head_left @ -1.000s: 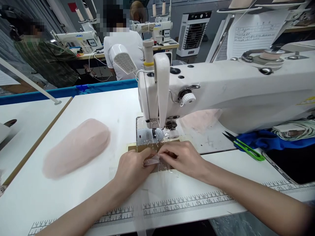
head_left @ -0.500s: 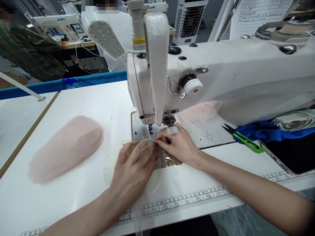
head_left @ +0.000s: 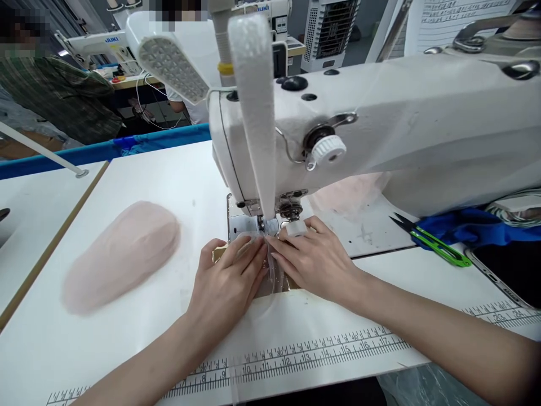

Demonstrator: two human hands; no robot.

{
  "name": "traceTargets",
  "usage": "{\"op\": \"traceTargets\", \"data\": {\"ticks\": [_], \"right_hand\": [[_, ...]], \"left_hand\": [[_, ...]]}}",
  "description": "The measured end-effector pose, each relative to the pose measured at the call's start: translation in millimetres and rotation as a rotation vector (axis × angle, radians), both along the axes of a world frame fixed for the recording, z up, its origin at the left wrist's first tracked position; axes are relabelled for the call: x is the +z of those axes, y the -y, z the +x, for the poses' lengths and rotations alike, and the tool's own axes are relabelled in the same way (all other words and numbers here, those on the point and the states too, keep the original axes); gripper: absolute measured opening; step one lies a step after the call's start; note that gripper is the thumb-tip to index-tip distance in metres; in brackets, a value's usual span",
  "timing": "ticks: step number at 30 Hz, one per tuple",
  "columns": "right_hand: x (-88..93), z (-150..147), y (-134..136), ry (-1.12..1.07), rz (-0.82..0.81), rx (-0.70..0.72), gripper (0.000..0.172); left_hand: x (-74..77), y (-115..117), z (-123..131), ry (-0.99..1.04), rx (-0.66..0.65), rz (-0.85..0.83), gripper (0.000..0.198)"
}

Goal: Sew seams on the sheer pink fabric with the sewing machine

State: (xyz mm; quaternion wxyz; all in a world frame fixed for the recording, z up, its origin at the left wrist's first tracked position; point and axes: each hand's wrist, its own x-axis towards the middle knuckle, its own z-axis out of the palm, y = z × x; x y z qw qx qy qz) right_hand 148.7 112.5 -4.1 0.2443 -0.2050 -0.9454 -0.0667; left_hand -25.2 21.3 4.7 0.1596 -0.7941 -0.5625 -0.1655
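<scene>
A strip of sheer, see-through fabric [head_left: 275,277] lies in front of the sewing machine's presser foot [head_left: 261,225], its end trailing over the table's front edge. My left hand [head_left: 230,276] is on its left side, fingers bent together and pressing the fabric close to the foot. From the right, my right hand [head_left: 319,262] has thumb and fingers closed on the fabric's edge, fingertips almost meeting the left ones. The exact grip under the fingertips is partly hidden. Both hands rest low over the shiny, tape-covered patch before the metal needle plate [head_left: 242,224].
A pale pink sheer piece [head_left: 122,256] lies on the left of the white table; more pink fabric [head_left: 350,192] sits under the machine arm [head_left: 406,124]. At right are green thread snips [head_left: 442,245], blue cloth [head_left: 448,225] and a phone [head_left: 507,270]. People sit behind.
My right fingers have moved from a raised pinch on the fabric to lower down, flatter beside the foot. My left fingers have drawn closer together. The view has shifted slightly.
</scene>
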Motion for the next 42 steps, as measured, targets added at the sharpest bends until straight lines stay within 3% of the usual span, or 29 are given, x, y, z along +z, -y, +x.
{"op": "traceTargets", "data": {"ticks": [25,42], "right_hand": [[0.8,-4.6,-3.4,0.136,0.016,-0.075,0.027],[0.5,-1.9,-2.6,0.109,0.02,-0.058,0.024]], "left_hand": [[-2.9,-11.4,-6.8,0.006,-0.003,0.002,0.028],[-4.6,-7.8,-6.1,0.029,-0.042,0.032,0.031]]}}
